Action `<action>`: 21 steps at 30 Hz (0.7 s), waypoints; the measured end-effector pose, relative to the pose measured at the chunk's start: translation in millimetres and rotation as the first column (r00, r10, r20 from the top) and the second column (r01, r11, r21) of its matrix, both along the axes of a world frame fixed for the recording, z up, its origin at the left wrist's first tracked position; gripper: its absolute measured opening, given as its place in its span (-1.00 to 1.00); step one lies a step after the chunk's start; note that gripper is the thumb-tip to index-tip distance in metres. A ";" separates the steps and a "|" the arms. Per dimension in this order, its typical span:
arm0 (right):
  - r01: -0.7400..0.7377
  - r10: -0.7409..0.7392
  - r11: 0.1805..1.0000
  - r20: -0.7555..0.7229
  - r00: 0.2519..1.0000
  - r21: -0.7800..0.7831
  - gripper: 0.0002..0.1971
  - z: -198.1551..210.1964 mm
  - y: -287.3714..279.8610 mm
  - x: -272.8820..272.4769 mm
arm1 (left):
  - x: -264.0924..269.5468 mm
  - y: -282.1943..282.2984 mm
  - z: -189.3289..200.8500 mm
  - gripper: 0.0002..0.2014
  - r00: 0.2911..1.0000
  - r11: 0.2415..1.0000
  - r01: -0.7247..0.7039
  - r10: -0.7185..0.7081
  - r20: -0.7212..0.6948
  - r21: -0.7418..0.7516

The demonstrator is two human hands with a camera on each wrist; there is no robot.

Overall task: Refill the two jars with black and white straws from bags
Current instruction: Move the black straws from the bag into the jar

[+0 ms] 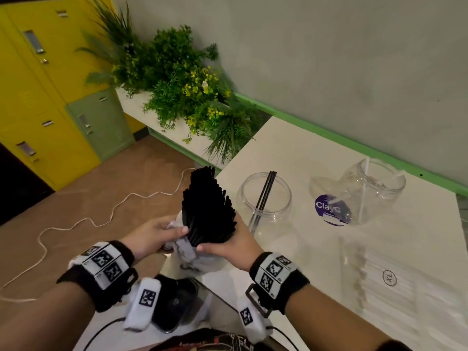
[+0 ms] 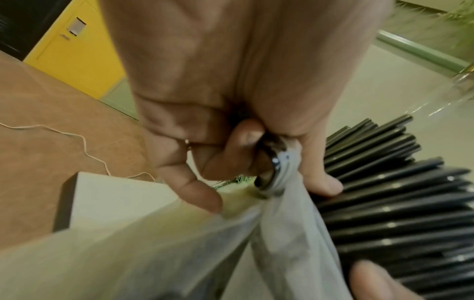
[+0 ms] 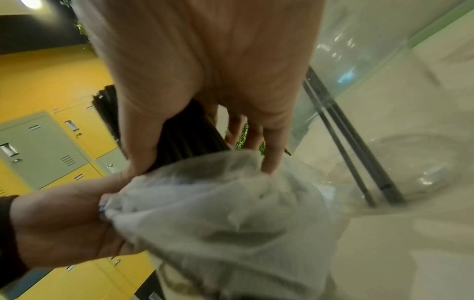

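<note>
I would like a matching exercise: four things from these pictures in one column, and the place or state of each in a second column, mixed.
Things:
1. bundle of black straws
2. near jar
3. far jar
4. bag of white straws

Places or states:
A. lies flat on the table
B. holds a few black straws
C. gripped by the right hand, half out of a plastic bag
D. holds a white straw

Pairs: 1-C, 2-B, 3-D, 4-A
</note>
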State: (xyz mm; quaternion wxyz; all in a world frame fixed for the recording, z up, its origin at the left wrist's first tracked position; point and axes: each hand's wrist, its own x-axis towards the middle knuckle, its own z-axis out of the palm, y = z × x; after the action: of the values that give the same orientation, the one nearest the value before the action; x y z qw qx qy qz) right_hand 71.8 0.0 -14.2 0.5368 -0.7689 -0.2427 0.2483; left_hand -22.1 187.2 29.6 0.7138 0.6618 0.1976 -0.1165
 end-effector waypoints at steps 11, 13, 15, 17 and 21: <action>0.232 -0.252 0.966 0.215 0.944 0.112 -0.33 15.3 39.8 2.3 | 46.0 34.6 -25.2 -0.56 1.000 0.999 -0.016 0.016 0.011 -0.031; 0.264 -0.271 0.962 0.268 0.925 0.064 -0.34 15.5 43.3 1.3 | 48.1 40.9 -28.8 -0.58 1.000 1.000 0.013 -0.013 0.002 -0.026; 0.267 -0.266 0.963 0.328 0.906 0.041 -0.31 18.9 46.2 2.3 | 49.9 44.5 -29.1 -0.56 0.999 0.998 0.051 -0.051 -0.001 -0.026; 0.248 -0.246 0.968 0.370 0.896 0.042 -0.28 25.3 51.7 2.7 | 52.3 47.4 -28.7 -0.80 0.996 0.996 0.085 -0.085 -0.006 -0.017; 0.247 -0.258 0.966 0.410 0.875 0.080 -0.25 31.6 57.3 3.5 | 55.5 49.9 -20.9 -0.76 0.994 0.995 0.100 -0.099 0.042 -0.011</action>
State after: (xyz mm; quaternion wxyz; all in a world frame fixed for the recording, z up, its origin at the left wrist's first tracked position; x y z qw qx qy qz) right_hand 75.3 57.3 17.4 0.5102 -0.8221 -0.2526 0.0034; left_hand 33.3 237.1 8.7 0.7153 0.6684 0.1488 -0.1395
